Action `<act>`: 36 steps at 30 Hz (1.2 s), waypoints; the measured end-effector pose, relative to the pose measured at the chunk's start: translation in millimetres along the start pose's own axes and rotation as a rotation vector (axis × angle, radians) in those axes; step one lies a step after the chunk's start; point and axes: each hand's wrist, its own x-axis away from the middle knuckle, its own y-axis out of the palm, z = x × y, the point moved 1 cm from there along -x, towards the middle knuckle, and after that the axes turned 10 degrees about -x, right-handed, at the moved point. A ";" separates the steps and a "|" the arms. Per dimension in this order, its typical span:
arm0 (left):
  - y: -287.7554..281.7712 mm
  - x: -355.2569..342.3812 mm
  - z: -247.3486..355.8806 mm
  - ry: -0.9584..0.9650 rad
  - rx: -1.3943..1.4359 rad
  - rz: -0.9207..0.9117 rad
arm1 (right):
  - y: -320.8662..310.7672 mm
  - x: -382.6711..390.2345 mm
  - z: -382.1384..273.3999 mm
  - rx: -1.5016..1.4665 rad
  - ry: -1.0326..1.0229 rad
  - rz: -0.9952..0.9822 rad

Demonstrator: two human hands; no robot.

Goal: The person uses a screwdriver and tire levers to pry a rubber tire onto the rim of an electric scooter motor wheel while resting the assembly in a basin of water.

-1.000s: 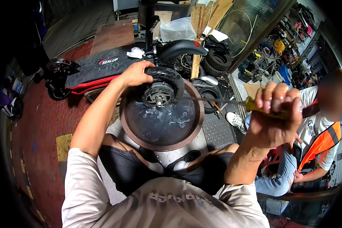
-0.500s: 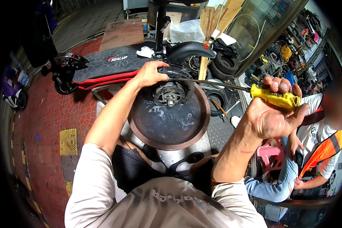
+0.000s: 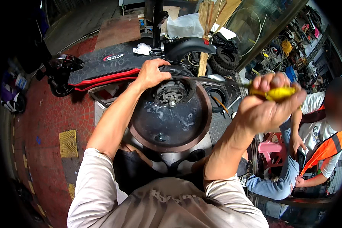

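- Wheel with a black tyre stands tilted in the basin, toward its far side, with its disc and axle end facing the person.
- Screwdriver, yellow-handled and long, reaches across from the right; its thin shaft meets the upper part of the wheel just beside the left thumb. Whether the tip sits under the tyre's edge is too small to tell.
- Left hand is clamped on the tyre's upper left, fingers over the top and thumb on the near side, so the tyre lies directly under these fingers.
- Right hand, blurred, has its fingers wrapped round the yellow handle, well apart from the tyre, with the shaft bridging the gap.
- Prying of this kind seems to call for a steady left grip, slow pressure on the handle and a shallow tip, so as not to nick the rubber.
- Left thumb looks exposed if the tip slips; keeping it off the shaft's line would be safer.
- Scooter with a dark deck lies beyond the left forearm; loose tyres lie past the basin.
- Co-worker in an orange vest sits at the right, near a pink stool.
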 end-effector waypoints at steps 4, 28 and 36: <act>-0.8 -2.0 1.4 -0.023 -0.034 0.016 | 11.7 -17.6 18.5 0.069 0.001 -0.082; 5.7 -0.8 0.8 -0.052 -0.130 0.012 | -74.0 50.5 -154.6 1.089 0.704 -0.465; 1.6 3.9 -0.2 -0.028 -0.028 -0.034 | -105.7 82.0 -123.8 1.312 1.334 -1.194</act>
